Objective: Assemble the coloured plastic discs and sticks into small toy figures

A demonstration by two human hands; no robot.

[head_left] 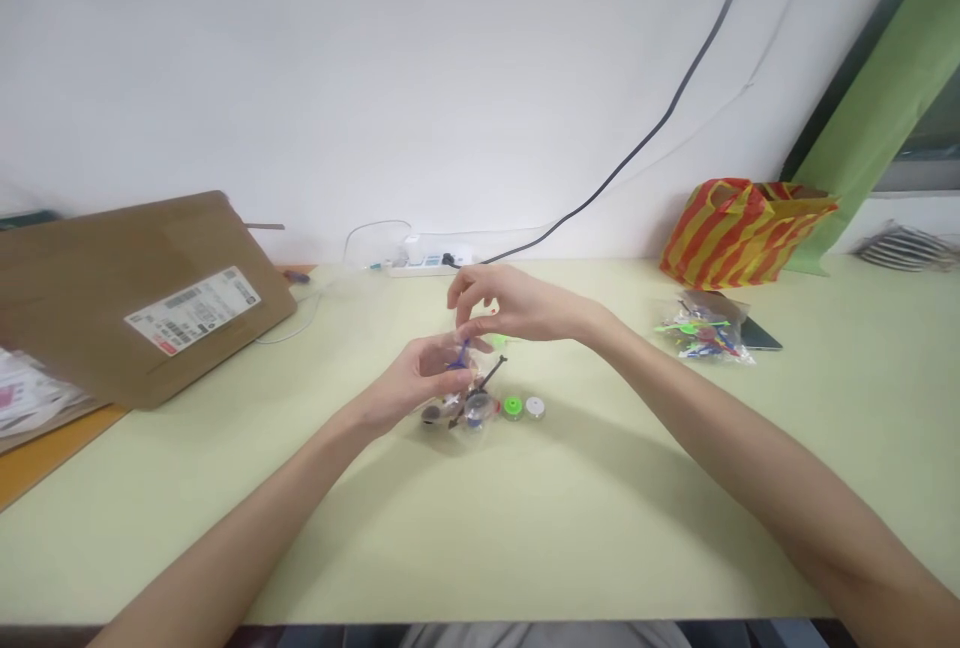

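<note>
My left hand (409, 388) is raised above the table, its fingers curled around a small blue plastic piece (457, 358). My right hand (517, 306) hovers just above and beyond it, fingers apart, its fingertips close to the blue piece. Below the hands lies a small heap of parts: a clear plastic bag (469, 415), a thin dark rod (491, 373), a green disc (513, 408) and a white disc (535, 407). A bright green piece (499, 339) shows just under my right hand.
A pale green desk (480, 528) runs to a white wall. A cardboard mailer with a label (142, 303) leans at left. Behind stand a white power strip (427, 263) and a striped bag (739, 233). A clear bag of coloured parts (701, 330) lies at right.
</note>
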